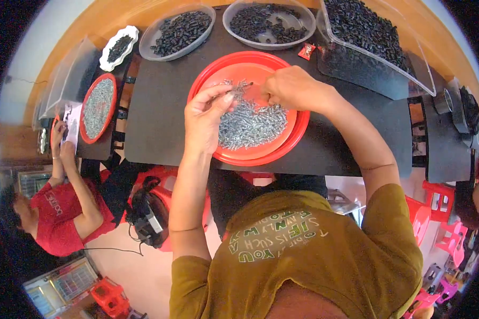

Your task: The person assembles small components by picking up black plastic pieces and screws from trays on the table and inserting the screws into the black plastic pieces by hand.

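Head view, metal pieces [254,127], small, silvery, heaped

1 o'clock: small red packet [306,51] on the tabletop | 4: pink stool [453,240] | 7: red stool [110,299] on the floor | 8: a co-worker in red [69,220], near me

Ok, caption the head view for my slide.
Left hand and right hand over a red tray of small silvery parts.

Smooth, glossy plastic for the red tray [245,57]; shiny metal for the small pieces [253,128] inside it. Matt finish for the table [157,106] beneath the tray. Translucent plastic for the round bowls [269,45] beyond the tray, clear plastic for the bin [356,77] to its right. Matt cloth for the olive shirt [340,250].
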Motion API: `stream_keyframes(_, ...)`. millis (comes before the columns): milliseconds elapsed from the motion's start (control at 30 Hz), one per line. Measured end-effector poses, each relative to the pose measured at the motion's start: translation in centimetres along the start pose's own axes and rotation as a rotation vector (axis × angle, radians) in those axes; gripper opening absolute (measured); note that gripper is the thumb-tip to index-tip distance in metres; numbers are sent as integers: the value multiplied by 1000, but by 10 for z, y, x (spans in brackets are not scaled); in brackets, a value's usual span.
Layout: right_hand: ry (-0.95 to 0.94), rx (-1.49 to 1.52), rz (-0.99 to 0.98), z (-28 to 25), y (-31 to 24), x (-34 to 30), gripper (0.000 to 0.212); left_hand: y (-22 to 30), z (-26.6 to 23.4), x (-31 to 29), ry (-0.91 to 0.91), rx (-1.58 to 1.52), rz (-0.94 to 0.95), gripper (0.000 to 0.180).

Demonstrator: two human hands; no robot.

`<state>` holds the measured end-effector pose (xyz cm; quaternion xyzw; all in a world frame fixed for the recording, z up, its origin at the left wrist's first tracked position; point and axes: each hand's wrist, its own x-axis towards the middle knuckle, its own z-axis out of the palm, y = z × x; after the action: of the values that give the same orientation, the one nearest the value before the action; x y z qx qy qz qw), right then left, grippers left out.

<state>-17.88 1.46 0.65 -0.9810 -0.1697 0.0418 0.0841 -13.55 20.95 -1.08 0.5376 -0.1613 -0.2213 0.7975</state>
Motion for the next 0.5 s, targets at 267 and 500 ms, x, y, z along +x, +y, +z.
stream_keyframes(267, 10, -27, -8, -3, 3, 0, 12, -5, -8, 1, 56, -106, 9, 19)
stream_keyframes(500, -50, -43, -58, -9, 2, -3, 11, -6, 1, 2, 64, -141, -2, 19)
